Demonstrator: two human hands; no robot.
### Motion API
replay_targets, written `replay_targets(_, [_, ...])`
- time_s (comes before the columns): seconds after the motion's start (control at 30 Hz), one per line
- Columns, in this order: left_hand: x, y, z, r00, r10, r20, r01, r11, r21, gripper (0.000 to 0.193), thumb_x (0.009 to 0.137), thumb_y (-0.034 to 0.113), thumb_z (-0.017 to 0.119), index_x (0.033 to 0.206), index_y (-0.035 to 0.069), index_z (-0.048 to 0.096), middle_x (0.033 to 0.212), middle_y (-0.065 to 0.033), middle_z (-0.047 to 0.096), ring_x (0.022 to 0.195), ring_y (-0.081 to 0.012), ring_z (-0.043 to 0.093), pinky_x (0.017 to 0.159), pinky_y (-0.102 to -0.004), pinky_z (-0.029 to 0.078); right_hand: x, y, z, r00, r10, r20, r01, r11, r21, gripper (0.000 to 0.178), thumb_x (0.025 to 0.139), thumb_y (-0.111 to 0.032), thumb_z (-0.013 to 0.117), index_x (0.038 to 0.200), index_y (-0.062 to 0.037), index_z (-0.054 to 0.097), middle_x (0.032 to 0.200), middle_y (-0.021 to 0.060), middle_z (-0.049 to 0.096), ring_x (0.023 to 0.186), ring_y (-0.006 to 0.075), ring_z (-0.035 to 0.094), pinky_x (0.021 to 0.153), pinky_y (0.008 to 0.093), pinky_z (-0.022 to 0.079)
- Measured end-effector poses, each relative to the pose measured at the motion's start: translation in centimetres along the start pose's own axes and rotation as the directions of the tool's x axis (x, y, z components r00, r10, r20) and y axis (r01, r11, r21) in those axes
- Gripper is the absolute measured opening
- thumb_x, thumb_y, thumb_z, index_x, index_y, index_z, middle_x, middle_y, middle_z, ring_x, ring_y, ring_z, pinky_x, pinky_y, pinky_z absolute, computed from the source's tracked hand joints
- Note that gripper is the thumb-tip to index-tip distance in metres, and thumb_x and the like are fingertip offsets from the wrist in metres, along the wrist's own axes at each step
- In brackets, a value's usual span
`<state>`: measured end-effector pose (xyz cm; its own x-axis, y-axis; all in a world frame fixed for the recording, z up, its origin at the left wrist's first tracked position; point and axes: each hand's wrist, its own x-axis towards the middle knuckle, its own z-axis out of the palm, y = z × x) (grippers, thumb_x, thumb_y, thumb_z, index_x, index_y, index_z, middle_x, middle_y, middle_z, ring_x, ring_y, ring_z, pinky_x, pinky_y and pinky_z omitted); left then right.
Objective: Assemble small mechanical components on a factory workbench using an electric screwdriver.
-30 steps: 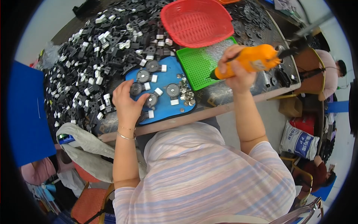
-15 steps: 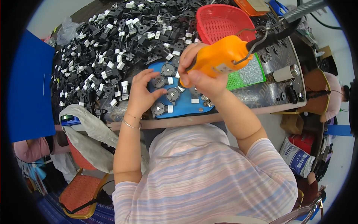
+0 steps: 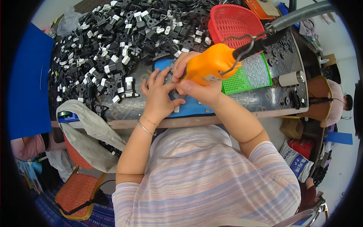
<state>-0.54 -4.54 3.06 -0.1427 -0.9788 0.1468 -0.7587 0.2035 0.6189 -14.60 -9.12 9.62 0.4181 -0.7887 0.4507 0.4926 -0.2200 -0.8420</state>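
My right hand (image 3: 202,85) is wrapped round an orange power screwdriver (image 3: 211,65), held slanting over a blue mat (image 3: 193,108). Its tip is hidden behind my fingers. Close beside it, my left hand (image 3: 159,92) rests over the mat with fingers spread, around or against round dark grey parts (image 3: 167,78) with white ends. Whether the fingers touch a part is hard to make out. My hands cover most of the round parts. A small metal piece (image 3: 207,110) lies on the mat near its front edge.
A big heap of black and white plastic parts (image 3: 113,49) covers the table's left and back. Right of the mat stand a green tray (image 3: 236,84) of small metal pieces, a red basket (image 3: 234,26) and a pale flask (image 3: 289,78). A coiled spring (image 3: 298,17) suspends the screwdriver.
The screwdriver and my right hand have moved left and slightly down, close to my left hand. My left hand has shifted a little right over the round parts.
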Motion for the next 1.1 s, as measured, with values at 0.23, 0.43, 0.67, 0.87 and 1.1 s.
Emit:
replay_targets(0.23, [-0.1, -0.5, 0.5, 0.999, -0.028, 0.037, 0.028, 1.000, -0.001, 0.048, 0.052, 0.030, 0.084, 0.096, 0.019, 0.069, 0.139, -0.0044, 0.040, 0.134, -0.0319, 0.024, 0.103, -0.0610, 0.010, 0.5, 0.1, 0.4, 0.998, 0.047, 0.044, -0.044, 0.997, -0.069, 0.020, 0.071, -0.012, 0.070, 0.082, -0.0037, 0.056, 0.079, 0.0061, 0.056, 0.076, 0.0151, 0.051, 0.068, 0.0269, 0.041])
replay_targets(0.43, [-0.1, 0.2, -0.1, 0.999, -0.036, 0.031, 0.036, 0.999, 0.015, 0.047, 0.052, 0.032, 0.084, 0.094, 0.018, 0.070, 0.140, -0.0043, 0.038, 0.135, -0.0320, 0.022, 0.103, -0.0620, 0.009, 0.8, 0.0, 0.2, 0.996, 0.067, 0.051, -0.065, 0.996, -0.054, 0.024, 0.072, -0.011, 0.070, 0.087, -0.0006, 0.055, 0.083, 0.0099, 0.055, 0.072, 0.0148, 0.053, 0.063, 0.0251, 0.045])
replay_targets(0.67, [-0.2, 0.4, -0.2, 0.999, -0.035, 0.037, 0.031, 0.996, 0.081, 0.042, 0.052, 0.033, 0.084, 0.089, 0.017, 0.072, 0.142, -0.0073, 0.036, 0.137, -0.0317, 0.020, 0.103, -0.0620, 0.008, 1.2, -3.1, -0.8, 0.995, -0.043, 0.086, 0.037, 0.997, 0.062, 0.030, 0.078, -0.020, 0.067, 0.092, 0.0021, 0.052, 0.084, 0.0144, 0.053, 0.059, 0.0131, 0.054, 0.055, 0.0221, 0.046])
replay_targets(0.87, [-0.9, 1.0, -0.5, 0.998, -0.021, -0.051, 0.016, 0.996, -0.090, 0.032, 0.057, 0.029, 0.083, 0.085, 0.019, 0.072, 0.142, -0.0056, 0.038, 0.136, -0.0297, 0.022, 0.104, -0.0595, 0.007, -0.2, -2.8, -1.0, 0.998, -0.048, 0.033, 0.045, 0.995, 0.087, 0.027, 0.079, -0.017, 0.065, 0.092, 0.0018, 0.050, 0.086, 0.0151, 0.053, 0.057, 0.0143, 0.054, 0.053, 0.0243, 0.046])
replay_targets(1.1, [-1.1, 0.6, 0.0, 0.995, -0.010, -0.103, -0.011, 0.981, -0.195, 0.016, 0.062, 0.023, 0.080, 0.072, 0.017, 0.070, 0.136, -0.0027, 0.046, 0.134, -0.0291, 0.027, 0.105, -0.0577, 0.004, -0.5, -2.6, -1.1, 0.996, -0.088, 0.029, 0.080, 0.975, 0.207, 0.027, 0.080, -0.018, 0.064, 0.094, 0.0011, 0.050, 0.087, 0.0146, 0.052, 0.057, 0.0156, 0.054, 0.053, 0.0257, 0.046])
